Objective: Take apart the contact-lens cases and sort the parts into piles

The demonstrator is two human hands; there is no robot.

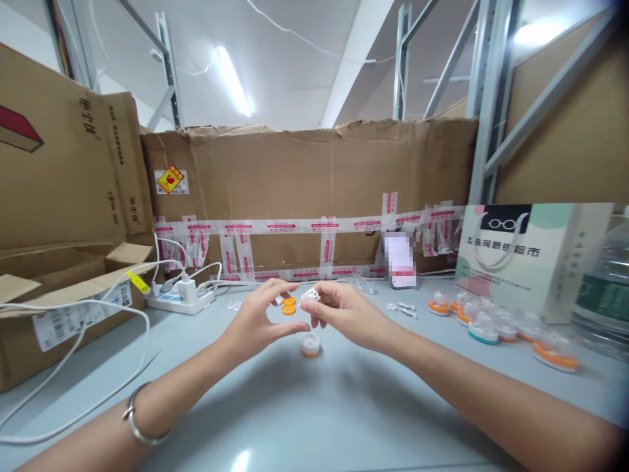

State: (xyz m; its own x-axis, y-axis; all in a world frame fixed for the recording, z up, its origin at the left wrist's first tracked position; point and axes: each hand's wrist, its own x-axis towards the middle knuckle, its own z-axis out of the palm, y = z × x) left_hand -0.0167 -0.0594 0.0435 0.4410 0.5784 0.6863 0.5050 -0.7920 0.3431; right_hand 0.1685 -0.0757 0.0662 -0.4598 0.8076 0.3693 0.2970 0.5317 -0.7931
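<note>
White lattice piece (pixel 310 296), small, rounded, pinched by right hand (pixel 346 308); left hand (pixel 260 316) spread

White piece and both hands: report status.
Right hand pinching white piece. Left hand open beside it. Orange-based container below. No obstruction visible between hands.

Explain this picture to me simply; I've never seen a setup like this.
There is no machine here: a person works with two bare hands. The one picture comes from a camera worn on their head, looking forward and down, so the arms reach in from the bottom.

The right hand holds a small white openwork piece in its fingertips. The left hand is open beside it, thumb and fingers apart.

On the table, a small round orange-based piece stands just below the hands. Orange pieces lie beyond them, and clear-topped pieces with orange or teal bases stand to the right.
</note>
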